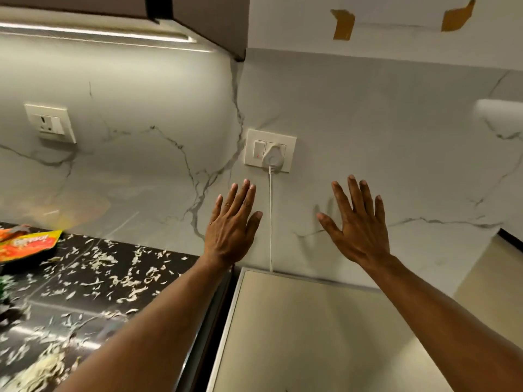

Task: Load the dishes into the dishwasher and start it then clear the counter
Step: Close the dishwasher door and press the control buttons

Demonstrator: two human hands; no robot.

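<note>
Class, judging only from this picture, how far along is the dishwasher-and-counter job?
Done: nothing shows as finished; no dishes or dishwasher door are in view. In hand: left hand and right hand are raised open, empty, below the plugged-in socket. Left: the dark counter holds scattered scraps and an orange packet.

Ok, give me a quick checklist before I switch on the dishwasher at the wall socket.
1. Both hands free: ok, left hand and right hand open, holding nothing.
2. Plug seated in socket plate: ok.
3. Switch within reach: ok, just above the left hand's fingertips.
4. Switch already on: cannot tell.
5. Dishes loaded, door shut: cannot tell, only the appliance top shows.
6. Counter cleared: not ok, scraps and a packet remain.
</note>
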